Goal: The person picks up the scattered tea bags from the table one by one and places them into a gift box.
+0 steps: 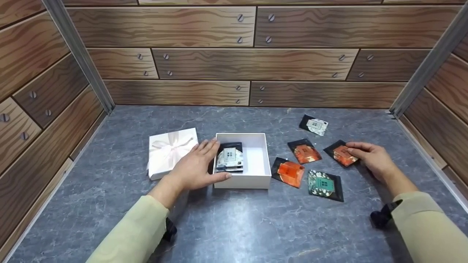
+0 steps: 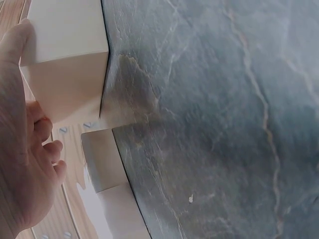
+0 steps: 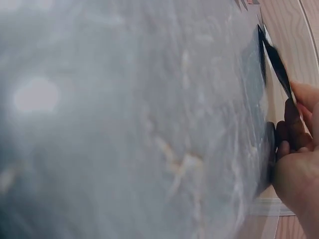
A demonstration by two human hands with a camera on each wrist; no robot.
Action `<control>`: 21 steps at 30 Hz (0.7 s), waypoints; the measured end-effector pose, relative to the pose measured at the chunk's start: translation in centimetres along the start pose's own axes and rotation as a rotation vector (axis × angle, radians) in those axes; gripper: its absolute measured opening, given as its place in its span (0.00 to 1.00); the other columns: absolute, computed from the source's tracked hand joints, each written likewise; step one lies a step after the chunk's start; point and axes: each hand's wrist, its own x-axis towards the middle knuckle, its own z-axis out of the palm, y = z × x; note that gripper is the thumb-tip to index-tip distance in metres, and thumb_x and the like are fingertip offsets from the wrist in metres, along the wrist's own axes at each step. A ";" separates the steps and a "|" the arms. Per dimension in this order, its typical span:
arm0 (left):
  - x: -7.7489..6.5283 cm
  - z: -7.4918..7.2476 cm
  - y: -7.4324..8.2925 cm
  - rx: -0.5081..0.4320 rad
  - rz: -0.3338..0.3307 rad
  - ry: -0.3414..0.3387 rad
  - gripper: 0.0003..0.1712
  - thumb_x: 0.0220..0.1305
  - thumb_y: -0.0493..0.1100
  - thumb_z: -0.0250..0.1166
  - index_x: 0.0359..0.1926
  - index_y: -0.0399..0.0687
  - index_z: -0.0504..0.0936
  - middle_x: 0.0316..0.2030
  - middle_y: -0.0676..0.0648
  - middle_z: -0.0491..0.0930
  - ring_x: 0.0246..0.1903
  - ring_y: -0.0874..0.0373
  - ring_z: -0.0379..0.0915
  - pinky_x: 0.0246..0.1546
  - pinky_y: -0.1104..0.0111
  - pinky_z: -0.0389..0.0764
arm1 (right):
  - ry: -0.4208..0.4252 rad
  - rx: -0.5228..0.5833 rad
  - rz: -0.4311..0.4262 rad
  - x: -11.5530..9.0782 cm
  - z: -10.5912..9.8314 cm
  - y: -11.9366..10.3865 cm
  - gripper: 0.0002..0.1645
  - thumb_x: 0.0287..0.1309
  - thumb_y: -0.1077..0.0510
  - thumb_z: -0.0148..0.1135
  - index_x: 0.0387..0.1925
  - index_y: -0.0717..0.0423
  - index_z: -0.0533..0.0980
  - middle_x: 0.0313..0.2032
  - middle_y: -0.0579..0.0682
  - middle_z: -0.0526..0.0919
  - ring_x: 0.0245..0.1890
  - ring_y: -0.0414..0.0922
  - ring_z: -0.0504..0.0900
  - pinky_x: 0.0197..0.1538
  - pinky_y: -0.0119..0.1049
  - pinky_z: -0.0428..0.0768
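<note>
Your right hand point(image 1: 374, 160) pinches a black-and-orange packet point(image 1: 342, 153) between thumb and fingertips at its three-o'clock edge; the right wrist view shows this packet edge-on and tilted up from the grey marbled table point(image 1: 234, 223). Your left hand point(image 1: 197, 166) lies with its thumb spread away from its extended fingers, against the nine-o'clock side of a white box point(image 1: 256, 180), the thumb reaching along the near rim. In that box, filling its nine-o'clock half, sits a stack of black-and-white packets point(image 1: 229, 155), while the three-o'clock half shows bare white floor. Taking twelve as straight away from you and the pinched packet as the centre, a second orange packet point(image 1: 305, 151) lies flat at nine o'clock, and a third, brighter orange packet point(image 1: 290, 172) lies at eight, just beside the box's wall; you cannot tell whether they touch. A green-and-black packet point(image 1: 324, 184) rests at seven o'clock, and a lone white-and-black packet point(image 1: 314, 125) lies between ten and eleven. Past the box, at its nine o'clock, a white lid point(image 1: 164, 166) with a pale ribbon bow point(image 1: 172, 148) rests near your left fingers, which cover part of its edge from above. Wood-patterned walls point(image 1: 204, 64) stand around the table at nine, twelve and three o'clock.
</note>
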 end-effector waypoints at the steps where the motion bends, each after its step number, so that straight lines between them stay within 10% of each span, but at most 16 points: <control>1: 0.0 0.0 0.0 -0.002 0.001 0.000 0.66 0.65 0.83 0.54 0.85 0.41 0.50 0.84 0.41 0.47 0.82 0.39 0.43 0.81 0.48 0.48 | -0.003 0.011 0.000 0.0 -0.1 0.0 0.30 0.74 0.47 0.67 0.68 0.61 0.79 0.45 0.26 0.80 0.44 0.28 0.77 0.45 0.22 0.77; 21: 0.0 -0.2 0.2 -0.001 -0.004 -0.013 0.66 0.66 0.83 0.53 0.85 0.41 0.49 0.84 0.42 0.46 0.82 0.39 0.43 0.81 0.49 0.47 | -0.034 0.074 0.038 0.1 -0.5 0.0 0.30 0.73 0.48 0.69 0.71 0.50 0.78 0.53 0.25 0.79 0.53 0.25 0.71 0.54 0.18 0.71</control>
